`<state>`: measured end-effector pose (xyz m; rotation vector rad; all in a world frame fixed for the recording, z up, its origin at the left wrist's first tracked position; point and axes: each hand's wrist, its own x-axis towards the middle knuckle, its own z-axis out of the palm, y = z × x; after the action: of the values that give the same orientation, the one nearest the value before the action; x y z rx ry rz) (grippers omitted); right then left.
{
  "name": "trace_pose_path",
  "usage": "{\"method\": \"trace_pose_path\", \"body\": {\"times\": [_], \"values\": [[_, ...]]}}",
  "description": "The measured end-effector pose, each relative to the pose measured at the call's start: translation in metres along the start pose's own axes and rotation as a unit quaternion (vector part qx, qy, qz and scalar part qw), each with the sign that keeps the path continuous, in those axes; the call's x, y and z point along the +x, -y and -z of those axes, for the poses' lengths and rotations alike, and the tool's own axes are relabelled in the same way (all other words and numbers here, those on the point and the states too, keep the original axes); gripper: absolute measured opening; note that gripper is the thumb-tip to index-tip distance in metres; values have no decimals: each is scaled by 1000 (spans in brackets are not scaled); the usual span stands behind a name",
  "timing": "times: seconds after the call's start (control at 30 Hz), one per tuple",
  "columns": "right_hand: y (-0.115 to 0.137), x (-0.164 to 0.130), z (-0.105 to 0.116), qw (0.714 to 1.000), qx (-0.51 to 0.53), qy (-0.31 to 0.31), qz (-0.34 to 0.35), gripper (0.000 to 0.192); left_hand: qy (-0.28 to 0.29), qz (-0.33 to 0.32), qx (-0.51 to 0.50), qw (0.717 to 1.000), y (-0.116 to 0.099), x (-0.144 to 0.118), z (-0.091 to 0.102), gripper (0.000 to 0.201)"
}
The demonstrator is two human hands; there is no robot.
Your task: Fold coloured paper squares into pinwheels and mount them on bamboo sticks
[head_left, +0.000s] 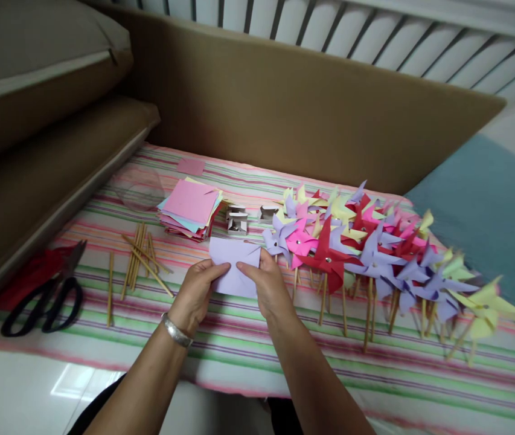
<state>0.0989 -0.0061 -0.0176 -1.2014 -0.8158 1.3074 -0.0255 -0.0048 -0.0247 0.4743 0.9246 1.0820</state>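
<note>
The purple sheet is held over the cloth, in front of the stack. Its left side is gripped by the fingers of the left hand, its right by those of the right hand. Sheet handling is judged the step in hand; crease-free control is next called for.

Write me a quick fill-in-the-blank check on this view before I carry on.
1. The left hand and right hand hold a paper square coloured ____.
2. A bracelet circles the ____ wrist.
3. The top of the paper stack is ____.
4. The pinwheels fill the picture's ____ side.

Missing words: light purple; left; pink; right.
</note>
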Motion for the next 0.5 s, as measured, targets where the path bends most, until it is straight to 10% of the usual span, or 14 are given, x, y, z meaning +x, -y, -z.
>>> {"method": "trace_pose_path", "body": {"times": [0.2, 0.37, 0.5], "values": [[7, -8, 5, 942, -267, -49, 196, 39, -48, -32, -14, 998, -17, 4, 15, 23], [10, -20, 2, 808, -437, 132, 372, 39, -75, -62, -37, 995, -28, 4, 27, 20], [3, -20, -1, 774, -484, 171, 371, 42, -85, -59, -34, 994, -31, 4, 30, 19]]}}
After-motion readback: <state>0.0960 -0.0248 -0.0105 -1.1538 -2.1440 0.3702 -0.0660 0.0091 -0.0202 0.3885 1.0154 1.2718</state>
